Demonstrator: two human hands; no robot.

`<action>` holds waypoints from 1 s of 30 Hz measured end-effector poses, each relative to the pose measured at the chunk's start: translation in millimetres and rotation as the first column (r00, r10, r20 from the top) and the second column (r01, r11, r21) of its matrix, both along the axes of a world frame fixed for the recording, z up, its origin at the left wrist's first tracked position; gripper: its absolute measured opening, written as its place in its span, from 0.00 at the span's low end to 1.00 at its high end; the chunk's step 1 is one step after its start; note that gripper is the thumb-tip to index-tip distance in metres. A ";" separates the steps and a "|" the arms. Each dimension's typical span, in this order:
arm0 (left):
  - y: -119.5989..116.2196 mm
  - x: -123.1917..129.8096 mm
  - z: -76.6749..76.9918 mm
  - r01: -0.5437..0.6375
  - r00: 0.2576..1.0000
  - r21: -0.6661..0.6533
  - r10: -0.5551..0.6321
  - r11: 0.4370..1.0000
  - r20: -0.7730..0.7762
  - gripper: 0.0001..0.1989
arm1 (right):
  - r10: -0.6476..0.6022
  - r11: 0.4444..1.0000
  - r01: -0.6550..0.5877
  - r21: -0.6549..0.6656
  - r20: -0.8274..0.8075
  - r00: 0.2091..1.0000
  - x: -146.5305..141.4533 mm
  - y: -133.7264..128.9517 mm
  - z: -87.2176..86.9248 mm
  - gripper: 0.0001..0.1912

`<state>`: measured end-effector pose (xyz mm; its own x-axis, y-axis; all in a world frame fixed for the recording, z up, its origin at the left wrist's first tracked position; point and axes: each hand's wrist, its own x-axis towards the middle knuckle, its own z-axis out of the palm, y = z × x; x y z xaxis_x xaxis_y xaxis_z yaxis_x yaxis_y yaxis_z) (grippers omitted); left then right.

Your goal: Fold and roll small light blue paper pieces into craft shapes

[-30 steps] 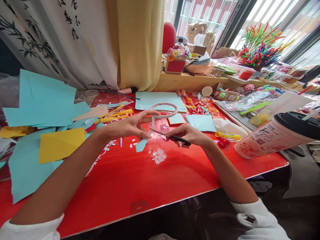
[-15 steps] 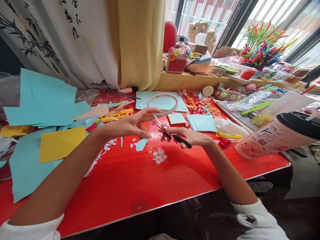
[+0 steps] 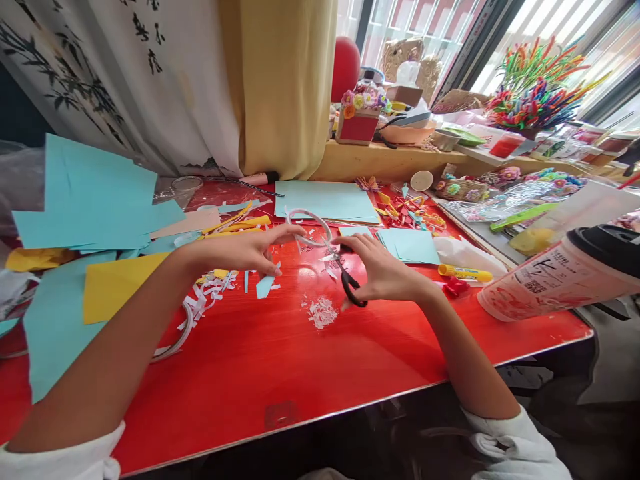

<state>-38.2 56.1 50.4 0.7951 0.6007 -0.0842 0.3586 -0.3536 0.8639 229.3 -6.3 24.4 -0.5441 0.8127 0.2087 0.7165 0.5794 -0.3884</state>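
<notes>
My left hand (image 3: 250, 251) is closed, with a small pointed piece of light blue paper (image 3: 265, 287) at its thumb and lower fingers. A narrow roll of white tape (image 3: 327, 230) tilts at its forefinger, above the table. My right hand (image 3: 383, 268) has its fingers in the black handles of a pair of scissors (image 3: 353, 288). The scissor blades point up and left, close to the lower edge of the tape roll. Below the hands, a little heap of white paper scraps (image 3: 323, 312) lies on the red table (image 3: 240, 393).
Blue sheets (image 3: 95, 193) and a yellow sheet (image 3: 123, 287) pile up at the left. Cut blue squares (image 3: 410, 245) lie behind my right hand, near a yellow glue stick (image 3: 465, 273). A lidded drink cup (image 3: 550, 277) leans at the right. White strips (image 3: 213, 290) lie beside my left forearm.
The tape roll has swung down and left and is now seen more edge-on. My hands have drawn slightly apart, and the scissors have turned to point more steeply upward.
</notes>
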 end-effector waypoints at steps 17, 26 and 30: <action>-1.4 -0.9 2.9 0.128 0.955 -0.096 -0.148 0.987 -0.257 0.32 | -0.029 0.932 -0.137 -0.336 -0.445 0.895 0.6 9.7 -11.4 0.36; -7.4 12.0 20.1 -0.159 0.949 0.105 0.181 0.982 -0.258 0.12 | -0.167 0.977 0.007 -0.213 -0.747 0.643 6.7 19.9 -11.9 0.26; -6.5 13.2 21.3 -0.312 0.927 0.118 0.329 0.943 -0.180 0.12 | -0.223 0.975 0.111 -0.193 -0.839 0.496 12.8 23.2 -7.5 0.20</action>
